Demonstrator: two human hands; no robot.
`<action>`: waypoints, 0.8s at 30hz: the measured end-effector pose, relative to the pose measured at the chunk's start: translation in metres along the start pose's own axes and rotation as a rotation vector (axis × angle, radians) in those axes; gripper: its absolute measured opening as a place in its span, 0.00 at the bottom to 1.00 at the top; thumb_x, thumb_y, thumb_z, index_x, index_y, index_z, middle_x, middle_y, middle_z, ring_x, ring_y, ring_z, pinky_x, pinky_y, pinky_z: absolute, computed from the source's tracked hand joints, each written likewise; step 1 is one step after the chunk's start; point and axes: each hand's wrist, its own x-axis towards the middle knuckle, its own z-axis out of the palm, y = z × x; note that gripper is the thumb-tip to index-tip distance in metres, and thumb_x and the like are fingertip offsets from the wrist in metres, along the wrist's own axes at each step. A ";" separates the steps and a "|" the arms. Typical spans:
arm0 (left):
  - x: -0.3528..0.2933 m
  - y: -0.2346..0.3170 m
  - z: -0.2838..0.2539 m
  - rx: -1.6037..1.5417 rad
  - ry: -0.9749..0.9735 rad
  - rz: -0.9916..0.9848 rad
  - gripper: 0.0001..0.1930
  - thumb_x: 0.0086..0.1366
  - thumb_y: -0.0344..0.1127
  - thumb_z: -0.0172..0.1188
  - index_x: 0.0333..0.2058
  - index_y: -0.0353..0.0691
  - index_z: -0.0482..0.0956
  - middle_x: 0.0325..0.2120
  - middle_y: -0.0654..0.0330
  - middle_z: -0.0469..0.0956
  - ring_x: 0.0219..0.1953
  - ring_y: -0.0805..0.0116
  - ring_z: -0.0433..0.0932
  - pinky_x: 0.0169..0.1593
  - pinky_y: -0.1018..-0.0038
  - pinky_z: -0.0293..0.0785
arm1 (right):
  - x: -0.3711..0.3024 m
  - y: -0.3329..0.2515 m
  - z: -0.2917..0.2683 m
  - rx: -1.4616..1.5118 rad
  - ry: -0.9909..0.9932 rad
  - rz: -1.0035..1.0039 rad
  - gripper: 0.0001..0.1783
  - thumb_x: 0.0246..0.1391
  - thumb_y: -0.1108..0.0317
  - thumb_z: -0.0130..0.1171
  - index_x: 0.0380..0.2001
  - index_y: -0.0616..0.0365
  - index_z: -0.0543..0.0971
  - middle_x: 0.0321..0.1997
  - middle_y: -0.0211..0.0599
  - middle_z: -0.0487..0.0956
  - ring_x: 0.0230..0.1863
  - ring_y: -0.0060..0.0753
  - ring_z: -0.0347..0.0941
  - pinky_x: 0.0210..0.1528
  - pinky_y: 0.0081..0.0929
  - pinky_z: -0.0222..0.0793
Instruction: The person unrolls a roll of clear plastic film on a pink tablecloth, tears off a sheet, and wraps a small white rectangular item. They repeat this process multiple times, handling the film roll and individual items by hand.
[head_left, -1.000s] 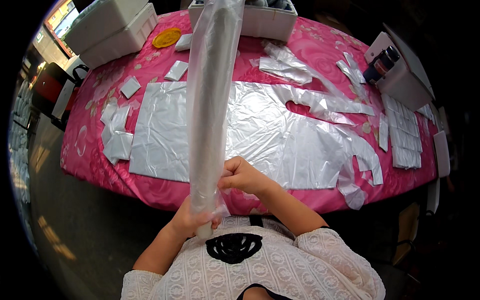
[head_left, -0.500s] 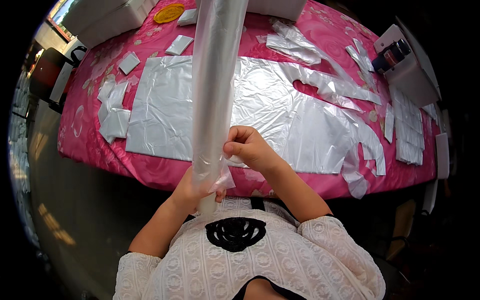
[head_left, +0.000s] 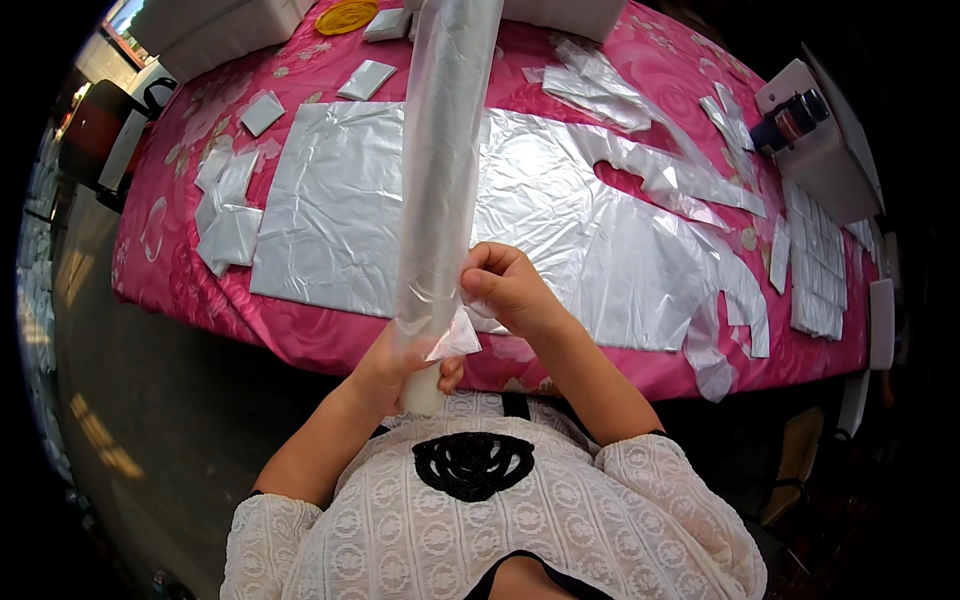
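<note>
The long white tube (head_left: 445,170) in its clear plastic sleeve (head_left: 432,300) is held upright before the chest, gripped near its lower end by the left hand (head_left: 395,365), while the sleeve's edge is pinched by the right hand (head_left: 505,285). Since a second ago the sleeve appears drawn slightly lower along the tube. Beyond the hands, silver sheets (head_left: 350,210) are spread on the pink desk (head_left: 300,330)
</note>
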 end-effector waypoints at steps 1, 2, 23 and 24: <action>0.000 -0.001 -0.002 -0.001 -0.005 0.001 0.21 0.51 0.46 0.62 0.38 0.41 0.67 0.19 0.63 0.67 0.21 0.72 0.67 0.27 0.75 0.64 | 0.000 0.001 -0.001 -0.061 0.030 0.008 0.07 0.47 0.70 0.63 0.28 0.61 0.76 0.25 0.28 0.74 0.27 0.18 0.67 0.33 0.17 0.65; 0.000 -0.001 -0.003 -0.002 -0.010 0.003 0.21 0.51 0.46 0.62 0.38 0.41 0.67 0.19 0.63 0.66 0.21 0.72 0.67 0.27 0.75 0.64 | 0.000 0.002 -0.002 -0.121 0.061 0.016 0.07 0.47 0.70 0.63 0.28 0.61 0.76 0.25 0.28 0.74 0.27 0.17 0.67 0.33 0.16 0.64; 0.001 0.003 0.005 0.100 0.058 0.049 0.21 0.49 0.46 0.64 0.32 0.38 0.67 0.18 0.63 0.67 0.19 0.72 0.68 0.24 0.78 0.65 | -0.019 -0.011 0.024 -0.502 0.428 -0.508 0.09 0.55 0.66 0.54 0.26 0.60 0.71 0.24 0.23 0.68 0.25 0.11 0.59 0.28 0.13 0.56; 0.001 0.003 0.004 0.107 0.067 0.048 0.21 0.48 0.46 0.64 0.32 0.38 0.67 0.18 0.63 0.67 0.19 0.72 0.68 0.24 0.78 0.65 | -0.022 -0.013 0.024 -0.577 0.400 -0.554 0.10 0.54 0.66 0.54 0.24 0.60 0.71 0.22 0.23 0.68 0.24 0.11 0.58 0.27 0.13 0.56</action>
